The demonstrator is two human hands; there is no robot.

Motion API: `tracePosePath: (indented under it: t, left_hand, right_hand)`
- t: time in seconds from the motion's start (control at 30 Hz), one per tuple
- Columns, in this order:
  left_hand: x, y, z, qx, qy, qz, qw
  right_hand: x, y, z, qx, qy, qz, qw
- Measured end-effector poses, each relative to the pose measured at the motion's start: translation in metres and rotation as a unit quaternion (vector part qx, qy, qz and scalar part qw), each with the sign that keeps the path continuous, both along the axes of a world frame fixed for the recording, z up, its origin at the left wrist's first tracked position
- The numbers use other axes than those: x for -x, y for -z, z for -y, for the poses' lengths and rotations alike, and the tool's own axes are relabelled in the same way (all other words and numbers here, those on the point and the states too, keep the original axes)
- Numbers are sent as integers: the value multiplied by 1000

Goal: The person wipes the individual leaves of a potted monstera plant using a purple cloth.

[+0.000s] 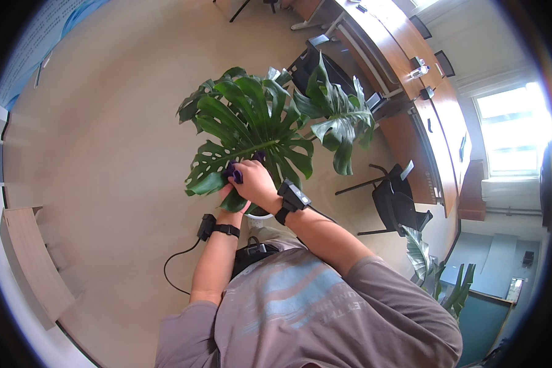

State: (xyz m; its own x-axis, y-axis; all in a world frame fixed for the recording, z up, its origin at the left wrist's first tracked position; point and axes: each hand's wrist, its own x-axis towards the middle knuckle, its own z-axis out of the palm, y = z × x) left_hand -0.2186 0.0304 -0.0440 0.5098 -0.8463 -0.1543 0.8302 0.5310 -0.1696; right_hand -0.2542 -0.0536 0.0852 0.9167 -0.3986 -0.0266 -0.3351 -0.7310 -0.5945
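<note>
A large potted monstera plant (245, 116) with broad, split green leaves stands in front of me. My right hand (259, 180) is closed on a dark purple cloth (237, 176), pressed against the near part of a big leaf. Just below it, my left hand (232, 197) is at the near edge of the same leaf. Leaf and right hand cover most of its fingers, so its grip is hidden. Part of a white pot (260, 216) shows beneath the foliage. Each wrist carries a black strapped device.
Long wooden desks (438, 116) run along the right, holding a clear bottle (419, 72). A black chair (395, 199) stands right of the plant, another (325, 64) behind its leaves. A second plant (438, 270) is at lower right, a pale wooden bench (34, 264) at left.
</note>
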Motion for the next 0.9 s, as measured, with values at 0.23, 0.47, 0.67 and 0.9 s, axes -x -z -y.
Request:
tracePosePath:
  t: [0.23,0.47,0.67,0.9]
  left_hand:
    - [3,-14,3,-49,26,23,998]
    - [6,-15,-2,-46,43,52,997]
    - [7,-32,-8,-86,45,79,992]
    - [13,-34,-1,-127,27,46,990]
  right_hand:
    - [16,-7,-9,0,25,6,1000]
    - [36,-14,-33,-66,36,43,996]
    - [53,-20,-47,-112,20,34,993]
    - [67,-29,-47,-201,-40,35,978]
